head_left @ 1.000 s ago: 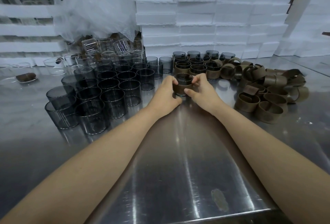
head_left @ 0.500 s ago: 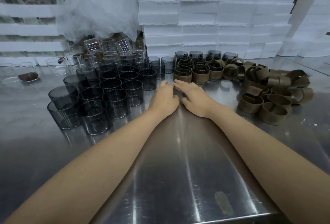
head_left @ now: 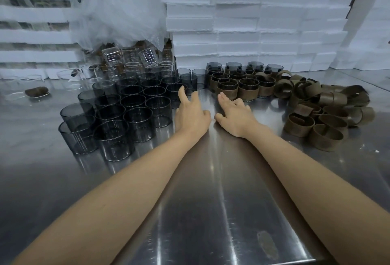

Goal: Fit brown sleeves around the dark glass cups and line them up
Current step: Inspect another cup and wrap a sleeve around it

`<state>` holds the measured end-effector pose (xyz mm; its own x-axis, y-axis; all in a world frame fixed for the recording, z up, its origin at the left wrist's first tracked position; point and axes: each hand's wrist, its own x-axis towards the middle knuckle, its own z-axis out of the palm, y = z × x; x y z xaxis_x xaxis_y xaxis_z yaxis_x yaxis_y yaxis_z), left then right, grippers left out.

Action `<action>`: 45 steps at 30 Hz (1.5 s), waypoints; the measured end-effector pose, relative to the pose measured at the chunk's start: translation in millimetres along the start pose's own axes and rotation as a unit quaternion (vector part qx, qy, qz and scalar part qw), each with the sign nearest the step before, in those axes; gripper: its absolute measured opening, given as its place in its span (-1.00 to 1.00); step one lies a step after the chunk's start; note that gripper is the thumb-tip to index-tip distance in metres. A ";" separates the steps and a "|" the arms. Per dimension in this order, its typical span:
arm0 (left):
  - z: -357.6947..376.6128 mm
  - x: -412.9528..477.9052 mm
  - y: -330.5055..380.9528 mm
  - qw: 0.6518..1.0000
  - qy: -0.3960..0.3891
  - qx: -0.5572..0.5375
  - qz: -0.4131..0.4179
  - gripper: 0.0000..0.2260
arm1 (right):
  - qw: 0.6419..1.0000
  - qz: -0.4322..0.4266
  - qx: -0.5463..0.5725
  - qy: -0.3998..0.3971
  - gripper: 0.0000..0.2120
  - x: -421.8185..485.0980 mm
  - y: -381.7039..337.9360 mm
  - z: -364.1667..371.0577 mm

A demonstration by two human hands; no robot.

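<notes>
My left hand and right hand hover empty, fingers loosely spread. I should grip the nearest bare cup centre-left by its wall, then fetch a sleeve at right.

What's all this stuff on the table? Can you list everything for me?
bare dark cups: many, smoky grey glass, packed together left of centre
sleeved cups: a dozen or so, dark glass in brown bands, grouped at far centre
loose sleeves: a heap, brown, on the right
clear glasses: several, colourless, behind the dark cups
shallow dish: one, clear, with something brown in it, far left
plastic sheet: one, cloudy white, draped at back left
foam blocks: many, white, stacked along the back
table: one, shiny steel, under everything
left hand: one, empty, fingers spread, beside the bare cups
right hand: one, empty, fingers relaxed, before the sleeved cups
</notes>
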<state>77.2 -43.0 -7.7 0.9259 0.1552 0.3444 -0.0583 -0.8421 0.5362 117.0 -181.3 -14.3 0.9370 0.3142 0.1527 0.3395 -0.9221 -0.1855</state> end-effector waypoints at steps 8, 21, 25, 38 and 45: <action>1.8 3.0 -3.3 0.999 0.024 -0.037 0.022 -0.57 | 0.994 -0.038 0.092 0.047 -0.71 -9.6 4.4 -1.9; 3.1 2.9 0.8 0.964 0.085 -0.226 0.115 -0.83 | 0.955 -0.034 0.294 0.034 -0.04 -15.5 6.1 -9.2; 2.2 2.0 1.8 0.951 0.056 -0.280 0.116 -0.80 | 0.942 -0.024 0.333 0.030 -0.02 -13.9 8.9 -8.0; -0.7 10.4 -1.0 0.886 -0.119 -0.449 0.004 -0.61 | 0.896 -0.062 0.378 0.223 -0.33 -20.7 1.8 -15.5; -4.3 9.5 -1.0 0.863 -0.111 -0.493 0.015 -0.70 | 0.894 -0.079 0.374 0.233 -0.33 -23.8 -2.7 -17.3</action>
<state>84.5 -38.5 -1.6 0.9609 -0.0533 0.2718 -0.2710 0.0211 0.9623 92.4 -190.2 -0.6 0.7960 0.1388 0.5892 0.5875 -0.4115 -0.6968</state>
